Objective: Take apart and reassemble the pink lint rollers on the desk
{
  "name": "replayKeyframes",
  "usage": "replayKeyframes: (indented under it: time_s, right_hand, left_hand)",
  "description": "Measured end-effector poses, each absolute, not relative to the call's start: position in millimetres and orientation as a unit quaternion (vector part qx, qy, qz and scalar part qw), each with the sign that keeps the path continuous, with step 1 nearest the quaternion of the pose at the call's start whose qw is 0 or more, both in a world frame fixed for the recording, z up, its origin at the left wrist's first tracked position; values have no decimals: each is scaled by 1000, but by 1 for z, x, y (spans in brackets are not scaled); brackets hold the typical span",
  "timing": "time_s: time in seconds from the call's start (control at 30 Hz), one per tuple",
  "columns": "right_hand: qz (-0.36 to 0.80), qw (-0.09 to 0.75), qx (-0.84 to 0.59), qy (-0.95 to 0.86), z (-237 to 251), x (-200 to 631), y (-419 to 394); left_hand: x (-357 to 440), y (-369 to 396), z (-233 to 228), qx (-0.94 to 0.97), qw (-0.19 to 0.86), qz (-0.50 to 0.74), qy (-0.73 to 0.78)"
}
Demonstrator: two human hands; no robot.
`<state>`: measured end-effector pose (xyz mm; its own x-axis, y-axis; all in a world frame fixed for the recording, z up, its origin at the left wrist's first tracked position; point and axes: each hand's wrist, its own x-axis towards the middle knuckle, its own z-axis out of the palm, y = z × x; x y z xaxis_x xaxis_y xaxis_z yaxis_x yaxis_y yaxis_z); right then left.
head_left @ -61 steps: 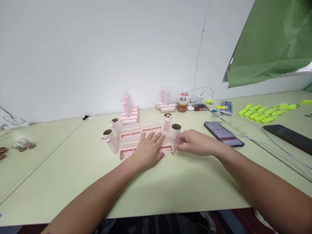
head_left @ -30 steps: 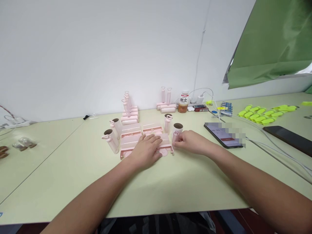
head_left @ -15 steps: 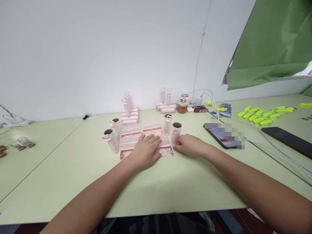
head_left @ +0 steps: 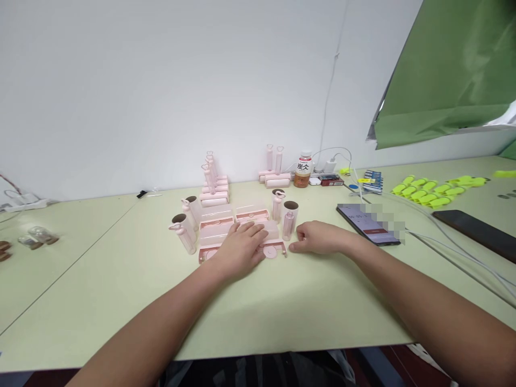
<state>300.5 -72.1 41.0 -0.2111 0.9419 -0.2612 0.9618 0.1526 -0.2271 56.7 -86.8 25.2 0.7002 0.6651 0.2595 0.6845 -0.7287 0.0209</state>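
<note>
My left hand point(head_left: 244, 250) lies flat, fingers stretched out, across a pink open plastic case point(head_left: 215, 236) and its clear lid, hiding their middle. Right of the case, my right hand point(head_left: 318, 238) rests on the table with its fingers curled and a gap below the forefinger; nothing shows in it. Just left of those fingers stands a clear pink tube-shaped handle point(head_left: 288, 227), apart from them. Behind it is a white sticky-paper roll point(head_left: 291, 207) with a brown core. A pale pink disc point(head_left: 270, 251) sits at the case's front right.
Two more pink cases point(head_left: 252, 216) lie behind. Looped pink handles point(head_left: 185, 239) and rolls point(head_left: 179, 219) stand at left. Finished-looking pink lint rollers point(head_left: 213, 188) line the wall beside a bottle point(head_left: 303, 171). A phone point(head_left: 368, 226), cables and yellow-green pieces point(head_left: 423, 191) lie at right.
My right hand has let go of the clear pink handle and drawn slightly right, leaving it standing. The left hand stays in place.
</note>
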Motion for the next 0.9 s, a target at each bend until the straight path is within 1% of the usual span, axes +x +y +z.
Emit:
replayKeyframes:
  time_s: [0.17, 0.33, 0.57, 0.9]
  right_hand:
    - [-173, 24, 644, 745, 47, 311, -69]
    - [-208, 31, 628, 749, 45, 313, -68]
    - [-218, -11, 613, 759, 48, 316, -66]
    - [-218, -20, 619, 755, 45, 314, -64]
  left_hand:
    - [56, -88, 25, -919, 41, -119, -373]
    - [53, -85, 20, -916, 43, -119, -381]
    - [51, -82, 15, -912, 41, -101, -396]
    - [50, -84, 16, -914, 40, -104, -391]
